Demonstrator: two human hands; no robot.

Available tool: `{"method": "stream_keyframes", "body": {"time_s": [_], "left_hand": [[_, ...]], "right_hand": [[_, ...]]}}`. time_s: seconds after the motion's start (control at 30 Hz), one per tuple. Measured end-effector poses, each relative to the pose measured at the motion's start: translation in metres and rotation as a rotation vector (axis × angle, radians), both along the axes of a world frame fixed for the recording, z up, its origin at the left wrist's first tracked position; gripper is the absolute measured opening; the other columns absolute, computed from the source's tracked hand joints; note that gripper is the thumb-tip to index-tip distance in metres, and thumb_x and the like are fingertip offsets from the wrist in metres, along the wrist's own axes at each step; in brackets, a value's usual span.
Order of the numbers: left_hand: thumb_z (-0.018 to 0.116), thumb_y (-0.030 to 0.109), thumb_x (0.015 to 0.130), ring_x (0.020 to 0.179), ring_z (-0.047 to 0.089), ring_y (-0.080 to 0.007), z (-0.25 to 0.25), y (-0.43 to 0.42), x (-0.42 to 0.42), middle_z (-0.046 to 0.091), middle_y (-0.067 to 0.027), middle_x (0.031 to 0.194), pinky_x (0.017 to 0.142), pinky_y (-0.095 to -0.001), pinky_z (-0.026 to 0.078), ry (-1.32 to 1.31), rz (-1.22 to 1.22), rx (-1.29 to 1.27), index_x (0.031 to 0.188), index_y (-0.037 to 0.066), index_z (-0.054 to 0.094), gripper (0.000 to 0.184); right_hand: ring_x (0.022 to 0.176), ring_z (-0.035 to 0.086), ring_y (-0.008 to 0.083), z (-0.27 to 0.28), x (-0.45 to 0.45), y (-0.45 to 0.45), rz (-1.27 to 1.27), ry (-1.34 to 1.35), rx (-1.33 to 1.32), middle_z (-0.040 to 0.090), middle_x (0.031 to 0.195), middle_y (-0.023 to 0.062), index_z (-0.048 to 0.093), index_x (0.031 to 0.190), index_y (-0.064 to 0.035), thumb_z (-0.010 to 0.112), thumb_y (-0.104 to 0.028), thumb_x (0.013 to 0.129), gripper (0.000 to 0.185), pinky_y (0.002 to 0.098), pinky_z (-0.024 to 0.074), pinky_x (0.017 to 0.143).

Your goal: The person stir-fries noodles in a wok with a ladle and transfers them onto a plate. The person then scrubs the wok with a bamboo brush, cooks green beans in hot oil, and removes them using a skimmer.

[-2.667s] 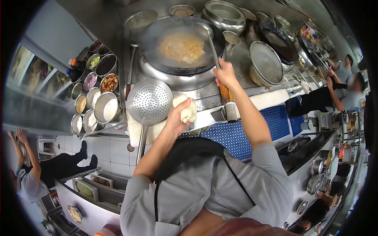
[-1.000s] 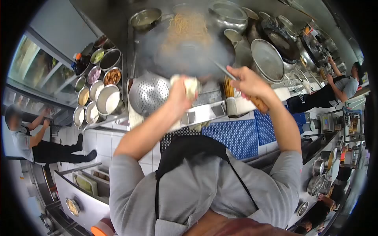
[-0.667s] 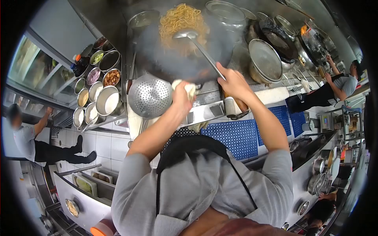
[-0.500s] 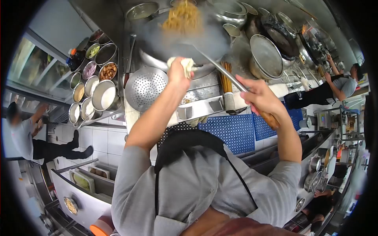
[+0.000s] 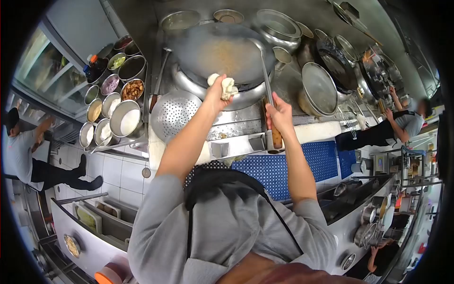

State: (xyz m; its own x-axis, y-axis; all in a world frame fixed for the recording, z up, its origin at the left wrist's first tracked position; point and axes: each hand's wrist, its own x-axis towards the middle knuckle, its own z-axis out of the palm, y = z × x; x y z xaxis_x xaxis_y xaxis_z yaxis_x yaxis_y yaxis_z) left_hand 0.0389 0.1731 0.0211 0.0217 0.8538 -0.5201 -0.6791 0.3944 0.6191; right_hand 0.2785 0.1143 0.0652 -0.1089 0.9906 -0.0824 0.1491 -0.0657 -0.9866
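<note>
My left hand [image 5: 218, 96] is closed round a folded pale cloth [image 5: 229, 88] at the near rim of a large wok [image 5: 196, 47]. Steam blurs the yellow-brown, noodle-like food [image 5: 224, 54] inside it. In my right hand [image 5: 281, 113] is the long metal handle of a ladle [image 5: 266, 71], gripped just above its wooden end. The ladle's head rests near the wok's right side, partly lost in steam. A perforated strainer [image 5: 175, 113] lies left of my left hand. Behind my right hand, a bamboo brush is mostly hidden.
Bowls of ingredients, including a white-filled bowl [image 5: 124, 118], stand at the left. To the right are a lidded metal pot [image 5: 319, 90] and a second dark wok [image 5: 336, 64]. One person [image 5: 28, 151] is at far left, another [image 5: 402, 125] at far right. A blue mat [image 5: 312, 161] covers floor behind the stove.
The food that was up in the air above the wok is now down in it. The wok sits lower and flatter. My right hand and the ladle have moved left, the ladle now steeper.
</note>
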Motion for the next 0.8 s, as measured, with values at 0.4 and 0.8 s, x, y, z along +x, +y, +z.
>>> {"method": "stream_keyframes", "body": {"time_s": [0.4, 0.8], "left_hand": [[0.071, 0.024, 0.084, 0.080, 0.068, -0.0201, -0.016, -0.147, 0.024, 0.069, -0.0098, 0.097, 0.066, -0.0348, 0.056, -0.178, -0.451, 0.209, 0.112, 0.004, 0.061, 0.036], [0.050, 0.062, 0.092, 0.087, 0.065, -0.0250, 0.001, -0.078, -0.016, 0.065, -0.0070, 0.095, 0.060, -0.0355, 0.052, -0.056, -0.106, 0.111, 0.107, 0.019, 0.059, 0.046]], "right_hand": [[0.050, 0.056, 0.0160, 0.019, -0.083, 0.136, 0.331, -0.147, -0.133, 0.057, 0.065, 0.0082, 0.036, 0.149, -0.0051, 0.064, -0.004, 0.083, 0.071, 0.0348, 0.0471, 0.042], [0.082, 0.065, 0.0455, 0.034, 0.048, 0.011, 0.386, -1.202, 0.451, 0.064, 0.083, 0.0299, 0.042, 0.146, -0.0159, 0.057, -0.006, 0.084, 0.065, 0.0511, 0.0508, 0.081]]}}
